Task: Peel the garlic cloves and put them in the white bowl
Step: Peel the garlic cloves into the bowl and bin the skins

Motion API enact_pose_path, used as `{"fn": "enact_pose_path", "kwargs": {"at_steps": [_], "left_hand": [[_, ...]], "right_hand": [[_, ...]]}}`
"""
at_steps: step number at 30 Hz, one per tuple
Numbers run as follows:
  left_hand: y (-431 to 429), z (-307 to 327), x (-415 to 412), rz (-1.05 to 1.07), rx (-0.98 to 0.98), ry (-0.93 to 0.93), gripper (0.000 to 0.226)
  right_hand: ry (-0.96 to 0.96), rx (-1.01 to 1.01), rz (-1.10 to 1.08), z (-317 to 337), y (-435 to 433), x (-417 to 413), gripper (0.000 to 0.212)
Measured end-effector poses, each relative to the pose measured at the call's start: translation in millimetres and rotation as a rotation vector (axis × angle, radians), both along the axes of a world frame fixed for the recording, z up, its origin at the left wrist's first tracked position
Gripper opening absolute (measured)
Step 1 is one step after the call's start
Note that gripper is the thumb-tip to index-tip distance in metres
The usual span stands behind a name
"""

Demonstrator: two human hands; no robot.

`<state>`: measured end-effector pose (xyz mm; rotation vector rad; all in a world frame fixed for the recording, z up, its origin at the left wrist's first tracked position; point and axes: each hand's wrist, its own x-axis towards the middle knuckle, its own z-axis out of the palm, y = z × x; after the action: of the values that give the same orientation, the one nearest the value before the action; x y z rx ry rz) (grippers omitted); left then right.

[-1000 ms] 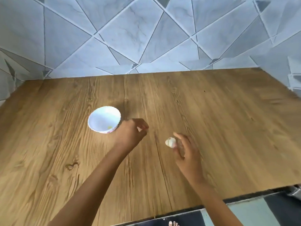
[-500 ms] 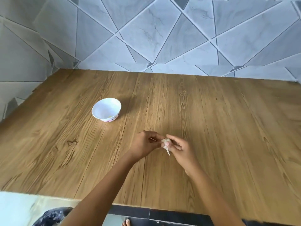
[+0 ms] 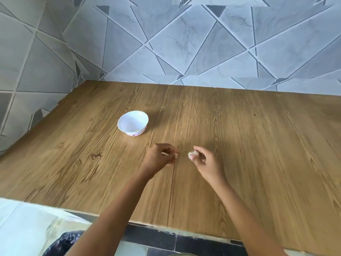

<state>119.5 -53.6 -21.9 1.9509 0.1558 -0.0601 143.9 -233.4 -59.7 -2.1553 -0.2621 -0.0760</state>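
Head view: right hand (image 3: 205, 161) grip pinches garlic clove (image 3: 192, 154); left hand (image 3: 159, 158) grip unclear; white bowl (image 3: 129, 121) print unreadable.

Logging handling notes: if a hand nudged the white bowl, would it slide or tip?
The white bowl looks small and nearly empty, so it is probably light and would likely slide on the smooth wooden table. Its base seems narrower than its scalloped rim, so a knock at the rim might tip it.
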Motion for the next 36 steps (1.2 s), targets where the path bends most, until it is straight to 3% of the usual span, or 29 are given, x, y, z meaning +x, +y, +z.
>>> {"fn": "enact_pose_path", "kwargs": {"at_steps": [4, 9, 12, 14, 17, 23, 29, 36], "left_hand": [[13, 0, -14, -0.059, -0.029, 0.038, 0.015], [30, -5, -28, -0.074, -0.147, 0.093, 0.021], [38, -4, -35, -0.125, -0.138, 0.100, 0.017], [42, -3, -39, -0.149, -0.113, 0.114, 0.013], [51, -5, -43, -0.155, -0.053, 0.184, 0.010], [63, 3, -33, -0.250, 0.094, 0.345, 0.005], [57, 10, -12, -0.341, 0.246, 0.463, 0.007], [54, 11, -13, -0.393, 0.345, 0.420, 0.008]], "right_hand": [[-0.160, -0.136, -0.032, -12, 10, 2, 0.032], [-0.191, -0.117, -0.092, -13, 13, -8, 0.039], [-0.405, -0.191, -0.220, -6, 19, -33, 0.038], [-0.494, -0.175, -0.160, -1, 30, -56, 0.041], [-0.425, -0.217, -0.029, -5, 51, -78, 0.044], [-0.211, -0.538, 0.059, -36, 63, -83, 0.072], [-0.263, -0.630, -0.016, -37, 65, -83, 0.060], [-0.312, -0.639, -0.052, -38, 66, -83, 0.055]]}}
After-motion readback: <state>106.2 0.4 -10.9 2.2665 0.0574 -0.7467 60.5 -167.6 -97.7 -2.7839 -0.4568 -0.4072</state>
